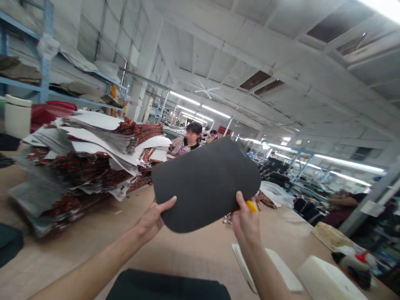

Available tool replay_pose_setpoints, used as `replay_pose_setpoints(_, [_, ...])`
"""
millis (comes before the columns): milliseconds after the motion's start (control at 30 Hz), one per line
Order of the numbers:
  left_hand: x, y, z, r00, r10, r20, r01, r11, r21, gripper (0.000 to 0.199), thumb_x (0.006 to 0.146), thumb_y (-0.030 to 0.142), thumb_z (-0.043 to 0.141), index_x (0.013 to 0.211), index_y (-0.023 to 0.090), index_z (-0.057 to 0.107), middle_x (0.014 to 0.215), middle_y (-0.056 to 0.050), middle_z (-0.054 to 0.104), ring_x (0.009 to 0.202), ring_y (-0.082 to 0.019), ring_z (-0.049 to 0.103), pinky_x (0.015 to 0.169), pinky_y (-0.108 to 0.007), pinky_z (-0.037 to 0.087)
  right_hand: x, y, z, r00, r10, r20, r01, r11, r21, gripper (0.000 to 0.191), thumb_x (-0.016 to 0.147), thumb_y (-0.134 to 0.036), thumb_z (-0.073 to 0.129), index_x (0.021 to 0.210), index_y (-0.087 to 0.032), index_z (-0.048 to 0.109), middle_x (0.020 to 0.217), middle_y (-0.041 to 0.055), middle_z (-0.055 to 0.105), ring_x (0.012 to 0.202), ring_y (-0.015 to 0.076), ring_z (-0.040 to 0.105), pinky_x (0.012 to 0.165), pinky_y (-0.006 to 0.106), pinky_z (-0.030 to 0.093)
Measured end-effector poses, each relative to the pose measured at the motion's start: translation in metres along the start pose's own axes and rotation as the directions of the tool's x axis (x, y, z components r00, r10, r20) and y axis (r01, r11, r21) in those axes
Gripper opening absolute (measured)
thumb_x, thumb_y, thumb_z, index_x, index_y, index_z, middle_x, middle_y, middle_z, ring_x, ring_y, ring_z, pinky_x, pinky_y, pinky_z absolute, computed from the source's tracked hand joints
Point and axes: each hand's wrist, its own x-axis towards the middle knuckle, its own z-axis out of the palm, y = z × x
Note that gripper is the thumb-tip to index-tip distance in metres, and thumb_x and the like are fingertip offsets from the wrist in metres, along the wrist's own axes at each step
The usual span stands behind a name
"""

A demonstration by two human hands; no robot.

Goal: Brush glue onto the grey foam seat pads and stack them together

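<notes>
A dark grey flat panel with rounded corners is held up above the brown table, tilted with its right end higher. My left hand grips its lower left edge, thumb on the near face and the other fingers hidden behind. At the lower right edge, my right hand pinches the same panel with the thumb in front. A small yellow item shows beside the fingers of my right hand. Below, at the bottom edge of the view, lies a dark stack of material.
Tall piles of red-patterned and white cut pieces stand on the table at left. A white block and pale flat pieces lie at right. A person is across the table; blue shelving rises at left.
</notes>
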Motion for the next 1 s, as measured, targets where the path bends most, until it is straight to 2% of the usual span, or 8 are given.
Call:
replay_pose_setpoints(100, [-0.008, -0.010, -0.003, 0.999, 0.043, -0.024, -0.043, 0.999, 0.005, 0.069, 0.053, 0.034, 0.075, 0.113, 0.016, 0.046, 0.111, -0.013, 0.061, 0.101, -0.028, 0.058, 0.084, -0.038, 0.049, -0.022, 0.028, -0.046, 0.986, 0.156, -0.062, -0.163, 0.978, -0.128, 0.047, 0.063, -0.042, 0.069, 0.102, -0.022, 0.053, 0.097, 0.0025, 0.064, 0.087, 0.0169, 0.062, 0.078, 0.033, 0.051])
replay_pose_setpoints(300, [0.015, -0.031, -0.033, 0.997, -0.040, 0.060, 0.013, 0.915, 0.403, 0.075, 0.057, 0.028, 0.065, 0.124, 0.011, 0.036, 0.109, -0.015, 0.061, 0.099, -0.030, 0.058, 0.083, -0.040, 0.049, -0.022, 0.066, -0.142, 0.972, 0.167, -0.163, -0.230, 0.802, -0.552, 0.065, 0.046, -0.048, 0.075, 0.100, -0.019, 0.054, 0.074, 0.0009, 0.065, 0.069, 0.0205, 0.063, 0.064, 0.032, 0.052])
replay_pose_setpoints(400, [0.027, -0.052, -0.044, 0.999, 0.036, 0.023, -0.042, 0.750, 0.660, 0.082, 0.061, 0.020, 0.060, 0.132, 0.009, 0.022, 0.130, -0.021, 0.042, 0.125, -0.036, 0.033, 0.100, -0.052, 0.030, -0.028, 0.076, -0.168, 0.974, 0.187, -0.129, -0.223, 0.692, -0.687, 0.049, 0.040, -0.045, 0.077, 0.078, -0.017, 0.062, 0.063, 0.0030, 0.063, 0.065, 0.0248, 0.061, 0.060, 0.033, 0.048])
replay_pose_setpoints(467, [0.026, -0.064, -0.045, 0.989, 0.110, 0.098, -0.145, 0.595, 0.791, 0.076, 0.065, 0.015, 0.056, 0.133, 0.012, 0.024, 0.142, -0.018, 0.025, 0.133, -0.033, 0.014, 0.108, -0.051, 0.013, -0.030, 0.073, -0.173, 0.980, 0.172, -0.096, -0.184, 0.620, -0.763, 0.044, 0.047, -0.050, 0.072, 0.075, -0.019, 0.062, 0.067, 0.0049, 0.063, 0.068, 0.0261, 0.061, 0.062, 0.034, 0.047])
replay_pose_setpoints(667, [-0.002, -0.087, -0.021, 0.873, -0.103, 0.476, -0.445, 0.233, 0.865, 0.029, 0.075, 0.012, 0.050, 0.101, 0.023, 0.060, 0.114, -0.007, 0.058, 0.112, -0.026, 0.047, 0.100, -0.042, 0.033, -0.014, 0.034, -0.115, 0.950, 0.223, 0.217, 0.104, 0.431, -0.896, 0.051, 0.080, -0.057, 0.036, 0.114, -0.021, 0.049, 0.074, 0.0035, 0.063, 0.070, 0.0220, 0.063, 0.066, 0.032, 0.046])
replay_pose_setpoints(767, [-0.009, -0.093, -0.011, 0.847, -0.192, 0.495, -0.487, 0.094, 0.869, 0.034, 0.076, 0.010, 0.049, 0.108, 0.017, 0.057, 0.121, -0.014, 0.053, 0.118, -0.034, 0.042, 0.097, -0.053, 0.032, -0.005, 0.037, -0.075, 0.894, 0.264, 0.361, 0.188, 0.510, -0.839, 0.047, 0.082, -0.058, 0.035, 0.101, -0.020, 0.057, 0.066, 0.0015, 0.060, 0.064, 0.0192, 0.061, 0.064, 0.030, 0.045])
replay_pose_setpoints(900, [-0.010, -0.094, -0.008, 0.827, -0.253, 0.501, -0.523, -0.021, 0.852, 0.037, 0.080, 0.009, 0.044, 0.116, 0.013, 0.053, 0.127, -0.019, 0.047, 0.120, -0.037, 0.038, 0.095, -0.057, 0.033, 0.004, 0.069, -0.042, 0.838, 0.356, 0.412, 0.032, 0.723, -0.690, 0.051, 0.075, -0.063, 0.044, 0.088, -0.016, 0.059, 0.060, 0.0005, 0.056, 0.052, 0.0160, 0.054, 0.057, 0.029, 0.043])
replay_pose_setpoints(1000, [-0.007, -0.093, -0.007, 0.831, -0.279, 0.482, -0.516, -0.060, 0.854, 0.043, 0.079, 0.010, 0.048, 0.122, 0.012, 0.048, 0.129, -0.022, 0.044, 0.121, -0.038, 0.037, 0.094, -0.057, 0.033, 0.008, 0.088, -0.021, 0.810, 0.387, 0.442, -0.016, 0.767, -0.641, 0.052, 0.072, -0.060, 0.053, 0.097, -0.014, 0.059, 0.056, -0.0023, 0.053, 0.049, 0.0133, 0.049, 0.053, 0.027, 0.040])
